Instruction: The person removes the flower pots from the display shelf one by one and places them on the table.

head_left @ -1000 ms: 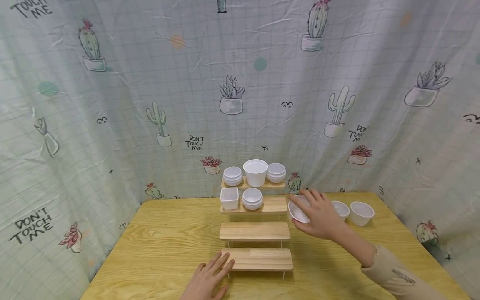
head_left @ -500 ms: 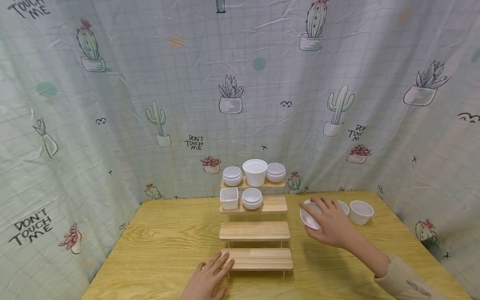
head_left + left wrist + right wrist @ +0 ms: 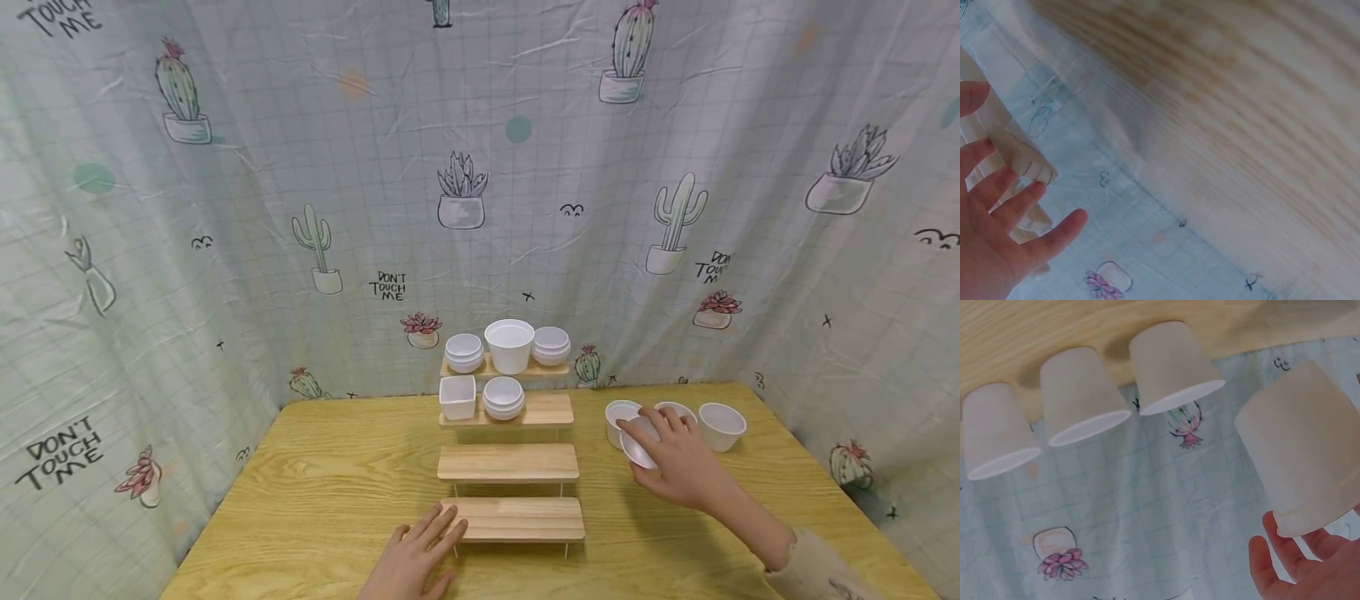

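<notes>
My right hand (image 3: 678, 467) grips a white flower pot (image 3: 637, 446) by its rim. The pot is tilted and held up over the right side of the table. In the right wrist view this pot (image 3: 1304, 450) tapers away from the fingertips at its rim. Just beyond it stand three white tapered pots in a row: a left one (image 3: 619, 410), a middle one (image 3: 678, 410) and a right one (image 3: 722, 427). My left hand (image 3: 411, 554) lies with spread fingers at the left end of the lowest step (image 3: 517, 521) of a wooden tiered stand.
The stand's top step (image 3: 491, 367) bears a tall pot (image 3: 511, 348) between two rounded pots. On the step below (image 3: 551, 410) sit a square pot (image 3: 457, 398) and a rounded pot (image 3: 504, 400). A cactus-print curtain (image 3: 375, 167) hangs behind the wooden table (image 3: 330, 483).
My right hand has carried the pot rightward and nearer to me, away from the stand. The left pot of the row now shows behind it. My left hand has stayed in place.
</notes>
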### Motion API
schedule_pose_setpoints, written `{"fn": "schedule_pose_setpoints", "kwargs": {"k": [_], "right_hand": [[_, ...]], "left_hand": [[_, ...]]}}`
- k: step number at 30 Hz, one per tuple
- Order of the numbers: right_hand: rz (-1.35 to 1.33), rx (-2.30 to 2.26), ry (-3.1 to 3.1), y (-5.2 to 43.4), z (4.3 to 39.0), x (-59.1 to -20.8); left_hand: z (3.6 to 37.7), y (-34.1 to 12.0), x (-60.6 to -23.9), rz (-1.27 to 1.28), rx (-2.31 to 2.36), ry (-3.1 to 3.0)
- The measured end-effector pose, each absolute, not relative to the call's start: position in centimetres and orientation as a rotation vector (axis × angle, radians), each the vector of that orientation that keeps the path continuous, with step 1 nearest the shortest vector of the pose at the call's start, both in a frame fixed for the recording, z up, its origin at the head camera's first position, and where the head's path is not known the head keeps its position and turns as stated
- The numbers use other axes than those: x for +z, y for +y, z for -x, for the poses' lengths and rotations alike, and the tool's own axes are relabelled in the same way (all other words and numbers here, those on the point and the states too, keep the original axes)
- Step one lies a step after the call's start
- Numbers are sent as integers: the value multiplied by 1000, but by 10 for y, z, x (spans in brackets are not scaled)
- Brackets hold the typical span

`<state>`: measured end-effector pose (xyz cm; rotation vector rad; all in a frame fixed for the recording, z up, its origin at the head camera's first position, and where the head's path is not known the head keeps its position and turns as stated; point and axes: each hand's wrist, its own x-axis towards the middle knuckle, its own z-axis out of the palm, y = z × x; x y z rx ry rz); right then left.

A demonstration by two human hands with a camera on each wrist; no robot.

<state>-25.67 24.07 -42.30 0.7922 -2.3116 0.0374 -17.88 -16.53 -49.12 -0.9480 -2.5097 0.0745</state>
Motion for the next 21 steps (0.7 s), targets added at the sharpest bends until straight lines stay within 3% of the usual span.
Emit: {"fn": "schedule_pose_setpoints", "kwargs": {"k": [21], "right_hand": [[-818,-87,-2287,255,270,-461]], "left_hand": [[176,-164,-488,932,102,-2479]]}}
